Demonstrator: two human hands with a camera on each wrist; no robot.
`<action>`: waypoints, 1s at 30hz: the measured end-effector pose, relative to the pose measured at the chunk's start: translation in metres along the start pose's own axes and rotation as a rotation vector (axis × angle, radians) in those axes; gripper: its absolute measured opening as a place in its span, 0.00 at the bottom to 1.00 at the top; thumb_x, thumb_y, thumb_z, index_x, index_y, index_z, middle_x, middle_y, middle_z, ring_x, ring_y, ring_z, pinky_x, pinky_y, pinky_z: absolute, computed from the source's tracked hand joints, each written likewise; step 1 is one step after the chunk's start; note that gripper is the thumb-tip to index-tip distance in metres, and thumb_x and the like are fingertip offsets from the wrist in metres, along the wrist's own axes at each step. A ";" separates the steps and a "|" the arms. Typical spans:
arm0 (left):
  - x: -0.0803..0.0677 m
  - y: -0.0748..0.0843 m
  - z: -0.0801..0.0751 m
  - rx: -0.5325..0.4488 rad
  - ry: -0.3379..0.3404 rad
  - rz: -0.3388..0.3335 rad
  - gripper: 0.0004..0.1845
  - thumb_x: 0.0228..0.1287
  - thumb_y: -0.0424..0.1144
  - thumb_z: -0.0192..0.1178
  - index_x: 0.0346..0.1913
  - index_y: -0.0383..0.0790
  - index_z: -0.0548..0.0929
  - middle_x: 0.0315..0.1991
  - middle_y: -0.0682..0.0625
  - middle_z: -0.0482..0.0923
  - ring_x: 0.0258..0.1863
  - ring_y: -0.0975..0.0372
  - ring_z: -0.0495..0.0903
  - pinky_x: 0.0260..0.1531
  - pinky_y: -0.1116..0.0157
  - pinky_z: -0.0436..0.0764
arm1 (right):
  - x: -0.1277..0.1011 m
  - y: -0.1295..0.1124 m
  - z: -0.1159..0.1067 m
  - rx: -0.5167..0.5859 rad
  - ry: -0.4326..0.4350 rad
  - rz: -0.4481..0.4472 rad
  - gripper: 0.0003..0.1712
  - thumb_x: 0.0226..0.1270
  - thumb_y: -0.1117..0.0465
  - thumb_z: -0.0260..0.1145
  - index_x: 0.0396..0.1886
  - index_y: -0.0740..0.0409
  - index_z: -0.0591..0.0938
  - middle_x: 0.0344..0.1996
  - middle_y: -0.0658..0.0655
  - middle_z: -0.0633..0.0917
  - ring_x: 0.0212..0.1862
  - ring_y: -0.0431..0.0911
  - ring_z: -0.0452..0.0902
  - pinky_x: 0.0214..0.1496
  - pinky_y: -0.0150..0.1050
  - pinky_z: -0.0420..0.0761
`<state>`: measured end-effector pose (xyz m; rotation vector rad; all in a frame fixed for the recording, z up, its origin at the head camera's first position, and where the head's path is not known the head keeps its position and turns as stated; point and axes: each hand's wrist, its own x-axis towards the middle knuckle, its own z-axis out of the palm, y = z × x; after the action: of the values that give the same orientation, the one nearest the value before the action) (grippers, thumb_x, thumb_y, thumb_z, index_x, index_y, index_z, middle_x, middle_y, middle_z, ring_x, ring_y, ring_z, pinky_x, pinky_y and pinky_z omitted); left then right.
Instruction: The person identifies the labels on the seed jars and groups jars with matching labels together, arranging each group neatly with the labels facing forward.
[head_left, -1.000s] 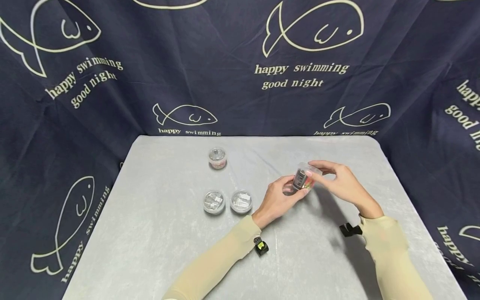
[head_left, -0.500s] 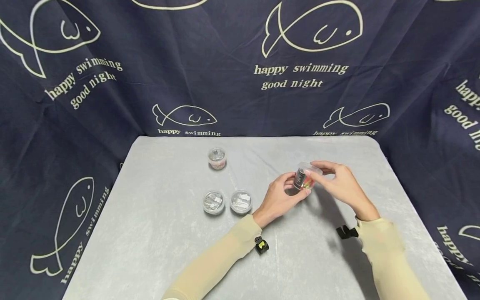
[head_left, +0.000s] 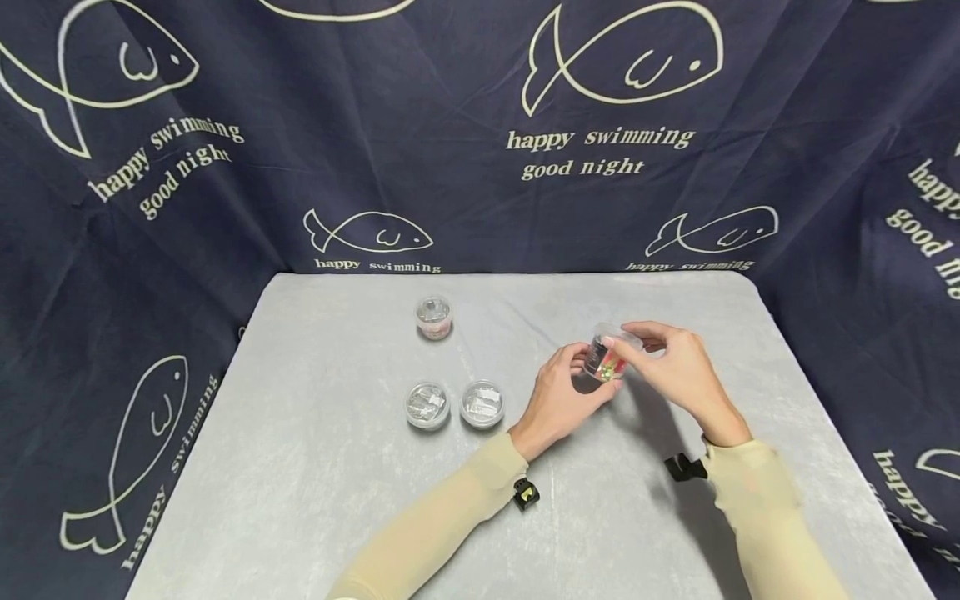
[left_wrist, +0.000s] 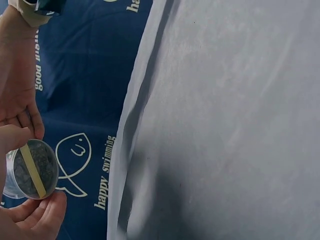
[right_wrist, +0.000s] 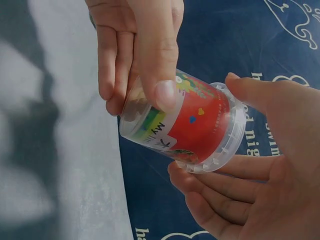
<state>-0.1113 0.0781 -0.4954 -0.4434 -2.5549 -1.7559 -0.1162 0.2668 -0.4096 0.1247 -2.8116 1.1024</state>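
Observation:
Both hands hold a clear lidded plastic cup [head_left: 606,357] tilted above the right half of the table. My left hand [head_left: 561,398] grips its base end between thumb and fingers. My right hand [head_left: 678,371] pinches it near the wider lid end, thumb on the near side. A red printed label with green and yellow pictures wraps the cup [right_wrist: 197,122] in the right wrist view. Seen from the base in the left wrist view, the cup [left_wrist: 45,167] shows dark contents and a pale yellow strip. Fingers on the far side are partly hidden.
Three similar clear cups stand on the grey table [head_left: 300,500] left of the hands: one farther back [head_left: 434,318], and two side by side, a left cup [head_left: 427,406] and a right cup [head_left: 482,404]. A dark blue fish-printed curtain [head_left: 465,125] surrounds the table.
The cup has turned slightly in the hands, so more of its red and green print shows. My right wrist has shifted a little leftward. The other cups stay put.

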 end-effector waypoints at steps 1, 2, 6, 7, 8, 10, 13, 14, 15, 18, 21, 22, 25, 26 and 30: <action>0.000 0.000 0.000 -0.008 0.001 0.002 0.37 0.63 0.58 0.76 0.70 0.45 0.77 0.57 0.55 0.83 0.54 0.69 0.82 0.60 0.64 0.83 | 0.000 0.000 0.000 -0.002 -0.001 -0.003 0.33 0.71 0.36 0.73 0.59 0.57 0.89 0.53 0.58 0.92 0.50 0.55 0.86 0.54 0.50 0.81; 0.000 0.000 0.000 -0.017 0.003 0.002 0.37 0.63 0.57 0.77 0.69 0.45 0.78 0.57 0.54 0.83 0.53 0.70 0.82 0.60 0.63 0.83 | 0.001 -0.001 0.000 -0.003 -0.004 -0.006 0.32 0.71 0.36 0.73 0.59 0.57 0.89 0.53 0.58 0.92 0.50 0.55 0.86 0.54 0.52 0.81; 0.001 -0.001 0.000 -0.063 0.000 0.003 0.35 0.62 0.54 0.77 0.68 0.43 0.79 0.55 0.53 0.84 0.52 0.71 0.83 0.59 0.63 0.85 | 0.001 -0.001 0.000 -0.017 -0.018 -0.015 0.32 0.72 0.36 0.72 0.60 0.56 0.89 0.53 0.58 0.91 0.50 0.56 0.86 0.54 0.54 0.81; 0.001 -0.001 0.000 -0.077 -0.002 0.002 0.35 0.62 0.53 0.77 0.68 0.42 0.79 0.55 0.53 0.85 0.51 0.71 0.84 0.59 0.63 0.85 | 0.001 -0.001 0.000 -0.020 -0.022 -0.016 0.32 0.72 0.36 0.72 0.60 0.56 0.89 0.54 0.58 0.91 0.50 0.56 0.86 0.54 0.55 0.81; 0.001 -0.001 0.000 -0.086 -0.003 0.000 0.35 0.62 0.52 0.77 0.68 0.41 0.79 0.55 0.53 0.85 0.50 0.71 0.84 0.58 0.64 0.85 | 0.001 -0.001 0.000 -0.023 -0.027 -0.017 0.32 0.73 0.36 0.72 0.60 0.56 0.89 0.54 0.59 0.91 0.50 0.56 0.86 0.54 0.55 0.81; 0.001 -0.001 0.001 -0.104 -0.008 -0.003 0.35 0.62 0.51 0.77 0.68 0.40 0.80 0.54 0.52 0.86 0.49 0.71 0.85 0.58 0.65 0.85 | 0.001 -0.002 0.000 -0.026 -0.037 -0.019 0.32 0.74 0.37 0.71 0.61 0.57 0.88 0.54 0.59 0.91 0.49 0.57 0.86 0.54 0.56 0.81; 0.002 -0.001 0.000 -0.116 -0.014 -0.005 0.34 0.63 0.51 0.77 0.68 0.39 0.80 0.54 0.51 0.87 0.49 0.70 0.85 0.57 0.68 0.84 | 0.002 -0.002 -0.001 -0.020 -0.051 -0.023 0.32 0.75 0.38 0.70 0.62 0.58 0.88 0.55 0.61 0.90 0.49 0.57 0.86 0.54 0.56 0.82; 0.002 0.000 0.000 -0.122 -0.018 -0.007 0.34 0.63 0.51 0.77 0.68 0.39 0.80 0.54 0.50 0.87 0.49 0.70 0.86 0.57 0.69 0.84 | 0.002 -0.001 -0.002 -0.016 -0.056 -0.024 0.32 0.75 0.38 0.70 0.62 0.59 0.87 0.56 0.61 0.90 0.49 0.57 0.86 0.54 0.56 0.82; 0.002 0.000 -0.001 -0.132 -0.024 -0.007 0.34 0.63 0.51 0.77 0.68 0.39 0.80 0.54 0.50 0.88 0.49 0.69 0.86 0.56 0.69 0.84 | 0.003 -0.001 -0.002 -0.009 -0.064 -0.024 0.32 0.76 0.38 0.69 0.63 0.59 0.87 0.56 0.61 0.90 0.49 0.57 0.86 0.54 0.55 0.82; 0.003 0.000 -0.003 -0.162 -0.045 -0.001 0.33 0.65 0.51 0.76 0.68 0.39 0.80 0.53 0.49 0.89 0.48 0.69 0.87 0.57 0.68 0.84 | 0.005 0.003 -0.003 0.015 -0.091 -0.019 0.31 0.77 0.39 0.69 0.64 0.57 0.87 0.58 0.60 0.89 0.50 0.56 0.86 0.53 0.46 0.81; 0.004 0.000 -0.005 -0.194 -0.065 -0.001 0.33 0.66 0.51 0.76 0.68 0.40 0.80 0.53 0.49 0.90 0.48 0.71 0.88 0.57 0.66 0.85 | 0.007 0.006 -0.006 0.060 -0.128 -0.010 0.29 0.78 0.40 0.67 0.66 0.55 0.86 0.60 0.59 0.89 0.52 0.51 0.85 0.52 0.38 0.80; 0.004 0.000 -0.006 -0.199 -0.071 -0.002 0.32 0.66 0.51 0.75 0.68 0.40 0.80 0.52 0.50 0.90 0.47 0.71 0.87 0.57 0.66 0.85 | 0.008 0.007 -0.006 0.075 -0.140 -0.008 0.29 0.79 0.41 0.67 0.66 0.55 0.86 0.60 0.58 0.88 0.52 0.49 0.85 0.52 0.35 0.79; 0.003 0.000 -0.006 -0.220 -0.087 -0.015 0.31 0.68 0.51 0.74 0.68 0.41 0.81 0.50 0.52 0.90 0.46 0.73 0.87 0.56 0.66 0.86 | 0.009 0.009 -0.009 0.135 -0.180 -0.004 0.28 0.80 0.43 0.66 0.67 0.55 0.85 0.61 0.59 0.88 0.53 0.41 0.85 0.53 0.29 0.79; 0.002 0.000 -0.006 -0.227 -0.091 -0.017 0.31 0.68 0.51 0.74 0.68 0.41 0.81 0.49 0.52 0.91 0.45 0.73 0.87 0.55 0.66 0.86 | 0.009 0.009 -0.009 0.151 -0.192 -0.002 0.27 0.80 0.43 0.66 0.67 0.56 0.85 0.61 0.58 0.88 0.53 0.38 0.85 0.53 0.27 0.79; 0.001 0.000 -0.006 -0.247 -0.101 -0.018 0.29 0.69 0.50 0.73 0.68 0.41 0.82 0.47 0.52 0.91 0.43 0.73 0.87 0.52 0.65 0.87 | 0.010 0.011 -0.010 0.197 -0.228 0.008 0.27 0.80 0.44 0.67 0.67 0.56 0.85 0.61 0.58 0.88 0.53 0.33 0.84 0.54 0.25 0.78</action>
<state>-0.1134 0.0725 -0.4926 -0.5290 -2.4194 -2.1182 -0.1265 0.2816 -0.4084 0.2743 -2.8899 1.4520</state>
